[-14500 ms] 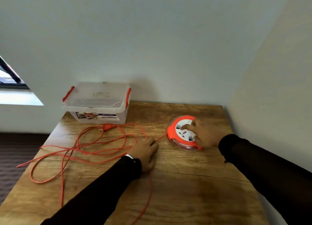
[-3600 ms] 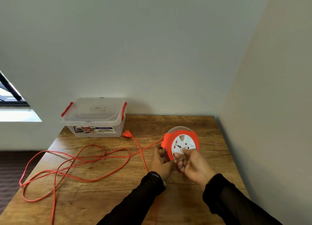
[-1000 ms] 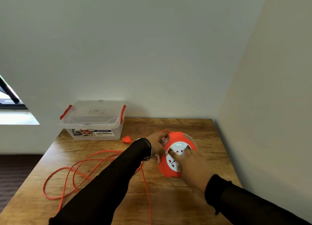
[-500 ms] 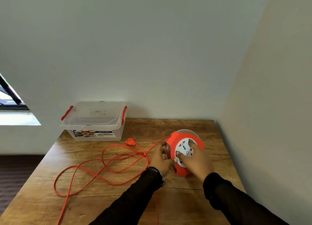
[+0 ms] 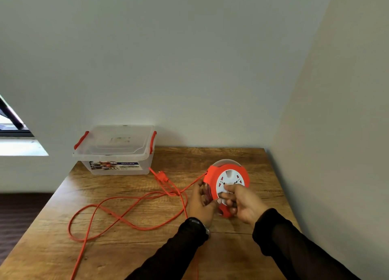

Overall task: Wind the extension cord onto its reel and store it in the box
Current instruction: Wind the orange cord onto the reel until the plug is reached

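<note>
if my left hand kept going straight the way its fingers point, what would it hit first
Probably nothing new: the left hand already grips the reel, fingers pointing up along its left rim. Past that lie bare table and the back wall, though depth is unclear.

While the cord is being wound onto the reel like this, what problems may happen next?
1. The loose orange cord lies in crossing loops on the table, so it may knot while being pulled in.
2. The plug lies beside the clear box and may catch on it.
3. The reel is tilted up between the left hand and the right hand; it may slip.
</note>
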`<state>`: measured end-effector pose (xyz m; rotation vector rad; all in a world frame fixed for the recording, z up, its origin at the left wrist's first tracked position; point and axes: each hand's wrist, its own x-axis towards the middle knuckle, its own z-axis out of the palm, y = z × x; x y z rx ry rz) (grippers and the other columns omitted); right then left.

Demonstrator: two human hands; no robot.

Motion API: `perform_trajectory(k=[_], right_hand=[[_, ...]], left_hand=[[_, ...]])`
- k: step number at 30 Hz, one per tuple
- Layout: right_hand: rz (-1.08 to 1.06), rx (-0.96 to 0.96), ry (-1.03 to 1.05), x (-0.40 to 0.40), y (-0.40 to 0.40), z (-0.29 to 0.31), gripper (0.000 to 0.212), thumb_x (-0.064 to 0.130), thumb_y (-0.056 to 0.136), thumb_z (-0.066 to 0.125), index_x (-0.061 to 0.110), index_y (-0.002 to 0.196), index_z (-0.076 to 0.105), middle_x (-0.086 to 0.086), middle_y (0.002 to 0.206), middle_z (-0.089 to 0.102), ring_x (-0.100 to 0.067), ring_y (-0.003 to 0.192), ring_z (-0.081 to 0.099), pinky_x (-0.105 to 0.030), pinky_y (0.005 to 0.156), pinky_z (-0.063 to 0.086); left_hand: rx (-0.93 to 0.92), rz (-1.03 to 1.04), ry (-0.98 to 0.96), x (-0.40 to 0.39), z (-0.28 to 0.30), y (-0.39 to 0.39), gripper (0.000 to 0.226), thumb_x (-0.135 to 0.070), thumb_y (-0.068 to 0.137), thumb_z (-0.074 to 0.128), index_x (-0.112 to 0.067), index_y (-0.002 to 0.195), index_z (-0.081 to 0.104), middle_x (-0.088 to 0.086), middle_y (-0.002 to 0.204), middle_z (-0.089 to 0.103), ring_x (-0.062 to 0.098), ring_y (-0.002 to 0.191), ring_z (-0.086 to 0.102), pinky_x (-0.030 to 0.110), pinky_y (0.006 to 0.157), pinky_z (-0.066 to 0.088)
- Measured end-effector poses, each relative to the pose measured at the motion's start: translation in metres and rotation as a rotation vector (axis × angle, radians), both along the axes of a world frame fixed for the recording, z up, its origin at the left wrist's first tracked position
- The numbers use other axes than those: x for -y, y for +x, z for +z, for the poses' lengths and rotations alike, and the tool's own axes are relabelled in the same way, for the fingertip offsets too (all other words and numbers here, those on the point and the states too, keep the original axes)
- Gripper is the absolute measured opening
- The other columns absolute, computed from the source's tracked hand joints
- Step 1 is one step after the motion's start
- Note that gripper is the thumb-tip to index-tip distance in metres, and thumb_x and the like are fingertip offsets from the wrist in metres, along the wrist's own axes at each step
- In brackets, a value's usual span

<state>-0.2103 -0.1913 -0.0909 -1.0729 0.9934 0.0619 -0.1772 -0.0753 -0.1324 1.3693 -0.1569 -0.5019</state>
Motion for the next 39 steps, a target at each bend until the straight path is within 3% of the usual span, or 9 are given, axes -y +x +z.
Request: perform_trajectory(k=[11, 15, 18, 22, 25, 29, 31, 34, 39], right_hand=[[0.440, -0.061, -0.334, 0.003, -0.018, 0.008, 0.015, 0.024, 0.088, 0.061, 0.012, 0.092, 0.067, -0.004, 0.083, 0.076, -0.007, 0.043, 0.049, -0.019, 0.041, 0.025], [0.668, -0.039, -0.865, 0.006, -0.026, 0.005, 0.028, 0.031, 0.081, 0.070, 0.017, 0.104, 0.061, 0.002, 0.091, 0.069, -0.009, 0.075, 0.061, -0.022, 0.061, 0.045], [0.912, 0.009, -1.389, 0.005, -0.028, 0.000, 0.049, 0.029, 0.086, 0.061, 0.027, 0.132, 0.046, -0.002, 0.129, 0.055, -0.019, 0.111, 0.056, -0.029, 0.087, 0.048], [1.174, -0.037, -1.764, 0.002, -0.029, -0.004, 0.070, 0.027, 0.088, 0.060, 0.038, 0.144, 0.020, -0.020, 0.148, 0.029, -0.035, 0.122, 0.048, -0.045, 0.094, 0.047], [1.270, -0.155, -1.788, -0.001, -0.032, -0.008, 0.081, 0.036, 0.090, 0.055, 0.044, 0.145, -0.003, -0.030, 0.147, 0.020, -0.042, 0.120, 0.044, -0.045, 0.095, 0.042], [1.273, -0.218, -1.616, -0.003, -0.029, -0.007, 0.078, 0.042, 0.091, 0.051, 0.046, 0.146, -0.004, -0.030, 0.149, 0.017, -0.039, 0.117, 0.051, -0.041, 0.092, 0.047], [1.318, -0.198, -1.610, 0.002, -0.025, -0.004, 0.080, 0.035, 0.092, 0.054, 0.047, 0.146, -0.005, -0.028, 0.145, 0.027, -0.037, 0.115, 0.053, -0.041, 0.091, 0.049], [1.412, -0.108, -1.680, 0.014, -0.019, 0.001, 0.078, 0.039, 0.093, 0.053, 0.048, 0.145, -0.004, -0.018, 0.129, 0.048, -0.030, 0.111, 0.054, -0.038, 0.088, 0.049], [1.396, -0.046, -1.788, 0.022, -0.018, -0.003, 0.070, 0.045, 0.093, 0.048, 0.047, 0.145, 0.001, -0.012, 0.126, 0.055, -0.030, 0.110, 0.056, -0.039, 0.089, 0.049]], left_hand=[[-0.105, -0.143, 0.066, -0.016, 0.008, 0.029, 0.055, 0.015, 0.077, 0.063, -0.010, 0.124, 0.050, 0.021, 0.105, 0.064, 0.027, 0.073, 0.066, 0.034, 0.048, 0.057], [-0.136, -0.307, 0.192, -0.027, 0.017, 0.051, 0.057, 0.009, 0.078, 0.066, -0.022, 0.123, 0.052, 0.012, 0.103, 0.067, 0.030, 0.072, 0.069, 0.039, 0.052, 0.059], [-0.108, -0.416, 0.328, -0.028, 0.023, 0.063, 0.064, 0.004, 0.079, 0.068, -0.025, 0.131, 0.046, 0.013, 0.111, 0.065, 0.024, 0.065, 0.068, 0.032, 0.047, 0.057], [0.000, -0.551, 0.534, -0.022, 0.033, 0.078, 0.069, 0.004, 0.082, 0.061, -0.023, 0.140, 0.036, 0.008, 0.110, 0.063, 0.021, 0.062, 0.069, 0.032, 0.052, 0.058], [0.089, -0.649, 0.664, -0.015, 0.044, 0.085, 0.072, -0.002, 0.082, 0.062, -0.028, 0.142, 0.032, 0.008, 0.126, 0.058, 0.029, 0.087, 0.068, 0.037, 0.065, 0.061], [0.140, -0.747, 0.747, -0.001, 0.059, 0.089, 0.074, -0.001, 0.080, 0.064, -0.029, 0.141, 0.032, -0.004, 0.116, 0.053, 0.016, 0.080, 0.063, 0.025, 0.050, 0.056], [0.141, -0.753, 0.762, 0.001, 0.060, 0.090, 0.073, -0.001, 0.080, 0.064, -0.028, 0.141, 0.032, -0.007, 0.108, 0.053, 0.015, 0.078, 0.063, 0.026, 0.051, 0.056], [0.159, -0.739, 0.787, 0.000, 0.058, 0.090, 0.075, -0.004, 0.081, 0.063, -0.032, 0.142, 0.030, 0.003, 0.131, 0.048, 0.024, 0.094, 0.062, 0.030, 0.060, 0.058], [0.187, -0.702, 0.765, -0.001, 0.056, 0.086, 0.071, -0.004, 0.081, 0.063, -0.034, 0.139, 0.035, 0.005, 0.133, 0.049, 0.024, 0.095, 0.061, 0.028, 0.054, 0.056]])
